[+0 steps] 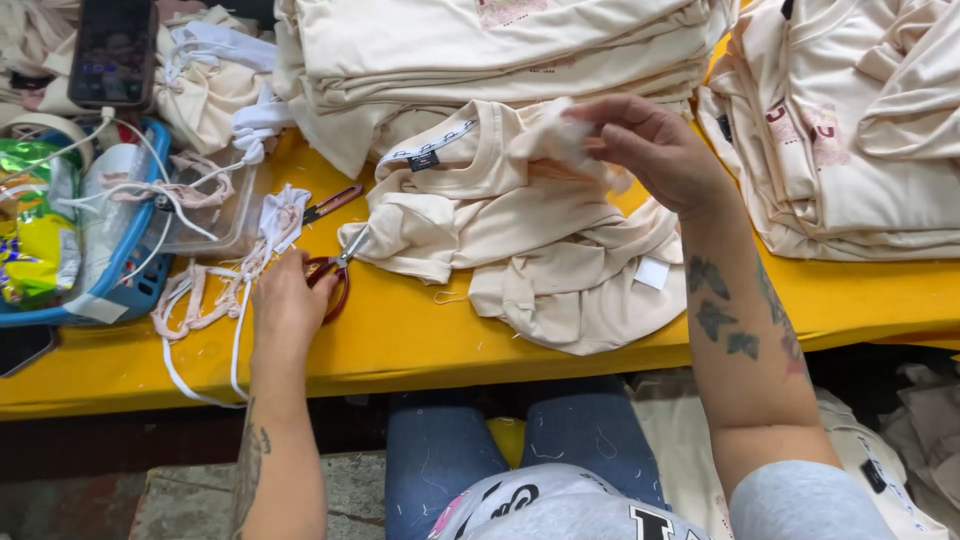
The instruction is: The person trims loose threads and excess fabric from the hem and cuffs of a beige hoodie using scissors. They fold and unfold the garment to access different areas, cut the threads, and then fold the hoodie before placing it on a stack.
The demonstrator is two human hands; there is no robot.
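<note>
My left hand (285, 300) rests on the yellow table (400, 340) with its fingers on the red handles of a pair of scissors (335, 262). The scissor blades point toward a crumpled cream T-shirt (540, 250) lying in the middle of the table. My right hand (655, 150) is raised over that shirt and pinches a fold of its cream fabric near the neckline. A dark label sits at the shirt's collar and a small white tag shows at its lower edge.
Stacks of folded cream shirts (500, 50) lie at the back and at the right (860, 130). A blue basket (120, 290) with snack bags, a clear box, a phone (115, 50) on a cable and loose white and pink fabric strips (210, 300) crowd the left.
</note>
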